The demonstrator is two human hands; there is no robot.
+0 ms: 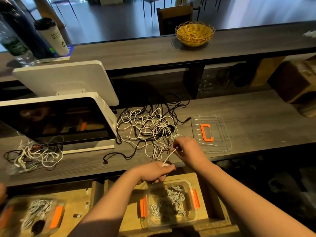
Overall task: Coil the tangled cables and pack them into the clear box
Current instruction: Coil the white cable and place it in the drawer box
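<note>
- The left hand grips a small coil of white cable, anchoring the loops.
- The right hand pinches the strand taut, feeding from the tangle (black and white mixed).
- The clear box sits directly below, ready for coils.

Two bare forearms are seen, with no sleeve visible up to the frame edge. No ring, watch or glove is worn on the left hand or right hand.
</note>
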